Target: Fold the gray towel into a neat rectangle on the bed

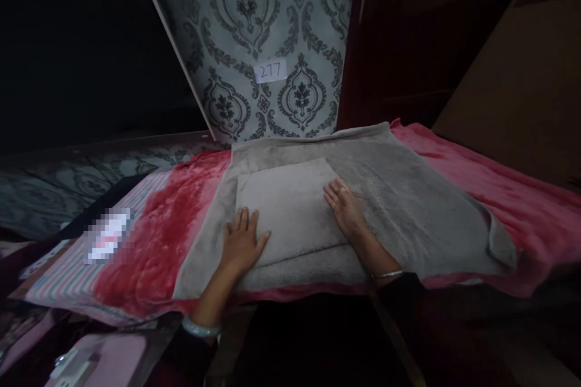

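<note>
A light grey folded cloth [285,205], roughly rectangular, lies flat on a larger grey fleecy cloth [403,205] that is spread out beneath it. My left hand [242,242] rests on the folded cloth's left edge, its fingers spread and pointing away from me. On the opposite edge, my right hand [345,208] lies with fingers stretched out, partly on the folded cloth and partly on the grey cloth. Neither hand grips anything. The right front corner of the larger cloth is turned up.
Under the grey cloth is a red and pink plush blanket [154,248], with a striped cloth [68,281] at its left. A dark screen [91,48] stands at the back left. A patterned wall bears a paper label [271,71]. A pink object [115,357] sits low at the left.
</note>
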{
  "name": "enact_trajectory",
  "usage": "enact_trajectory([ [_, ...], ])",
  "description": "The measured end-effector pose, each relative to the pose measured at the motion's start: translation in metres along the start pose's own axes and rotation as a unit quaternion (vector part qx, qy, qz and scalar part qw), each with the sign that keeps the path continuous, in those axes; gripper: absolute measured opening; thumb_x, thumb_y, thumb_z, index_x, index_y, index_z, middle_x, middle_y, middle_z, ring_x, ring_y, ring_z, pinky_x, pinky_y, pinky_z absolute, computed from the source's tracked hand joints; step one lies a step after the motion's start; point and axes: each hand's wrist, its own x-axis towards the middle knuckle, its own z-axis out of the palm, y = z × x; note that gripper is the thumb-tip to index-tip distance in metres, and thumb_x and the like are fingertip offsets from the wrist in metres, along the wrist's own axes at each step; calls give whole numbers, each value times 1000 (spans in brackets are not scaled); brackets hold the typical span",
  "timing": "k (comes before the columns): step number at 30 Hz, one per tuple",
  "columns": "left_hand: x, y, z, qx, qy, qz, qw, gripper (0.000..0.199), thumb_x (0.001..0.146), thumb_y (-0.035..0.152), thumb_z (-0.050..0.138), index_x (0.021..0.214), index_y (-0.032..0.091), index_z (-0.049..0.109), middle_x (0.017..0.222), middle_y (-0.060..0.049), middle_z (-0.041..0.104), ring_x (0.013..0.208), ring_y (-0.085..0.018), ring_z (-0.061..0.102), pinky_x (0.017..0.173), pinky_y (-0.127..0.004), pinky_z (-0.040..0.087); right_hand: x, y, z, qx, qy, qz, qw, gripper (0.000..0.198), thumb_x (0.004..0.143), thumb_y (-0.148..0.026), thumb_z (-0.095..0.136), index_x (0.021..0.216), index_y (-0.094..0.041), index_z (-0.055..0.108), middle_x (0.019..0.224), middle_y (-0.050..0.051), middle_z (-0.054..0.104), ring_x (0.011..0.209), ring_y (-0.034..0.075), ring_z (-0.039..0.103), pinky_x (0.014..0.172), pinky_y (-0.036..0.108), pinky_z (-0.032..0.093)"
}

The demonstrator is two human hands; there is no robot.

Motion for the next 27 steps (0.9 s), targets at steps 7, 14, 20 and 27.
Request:
enact_trajectory([
  [7, 49, 6, -42, -22, 15, 54, 998, 62, 102, 34, 36, 159, 9, 31, 167, -16, 25, 157, -29, 16, 125, -57, 15, 56, -38, 31, -338, -72, -41, 937, 54, 85, -20, 47, 137, -22, 63, 143, 7, 61, 134, 25, 55, 118, 47, 36],
  [14, 146, 69, -45, -65, 27, 124, 990, 60, 103, 38, 35, 159, 16, 32, 167, -15, 27, 156, -27, 23, 125, -56, 17, 95, -27, 80, -754, -155, -138, 624, 51, 102, -24, 37, 151, -20, 50, 159, 9, 43, 148, 28, 34, 121, 48, 28],
  [20, 163, 63, -8, -51, 35, 100, 993, 65, 103, 55, 26, 158, 23, 37, 167, -12, 30, 156, -29, 22, 124, -57, 17, 92, 2, 62, -787, -191, -108, 577, 51, 106, -33, 33, 155, -25, 46, 162, 7, 39, 150, 32, 31, 119, 53, 29],
  [27, 173, 18, -19, -62, -8, -9, 998, 68, 101, 55, 27, 160, 21, 32, 169, -13, 21, 157, -29, 14, 124, -58, 12, 102, 7, 55, -739, -199, -92, 637, 51, 104, -35, 39, 153, -24, 48, 161, 8, 40, 150, 34, 28, 121, 58, 21],
])
